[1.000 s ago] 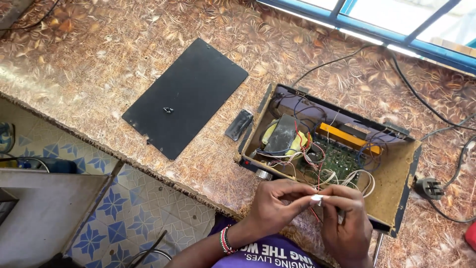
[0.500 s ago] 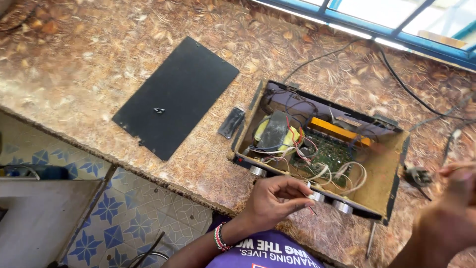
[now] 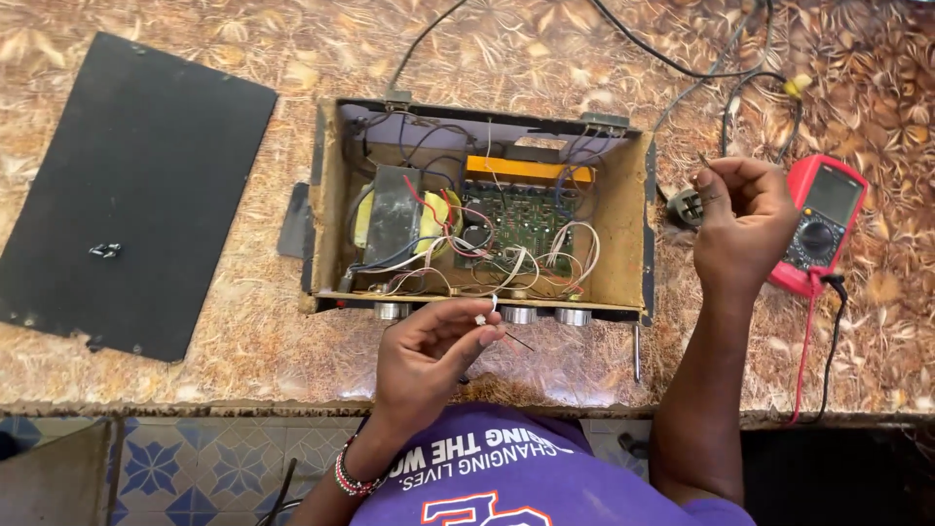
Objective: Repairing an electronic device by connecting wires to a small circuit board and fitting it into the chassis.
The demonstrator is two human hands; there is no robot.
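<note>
Pinching a thin wire (image 3: pixel 490 310) between thumb and fingertips, your left hand (image 3: pixel 433 351) sat just in front of the open wooden amplifier box (image 3: pixel 336 195), while your right hand (image 3: pixel 742 222) gripped a slim probe tip (image 3: pixel 703 159) beside the red multimeter (image 3: pixel 823 222). That wire looked light, limp and easily snapped at its joint, so holding it close to the free end suited it.

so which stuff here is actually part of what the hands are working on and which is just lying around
In use:
- open amplifier box
- thin wire pinched in left hand
- small piece held up by right hand

Lying about:
- black cover panel
- screws on the panel
- red multimeter
</note>
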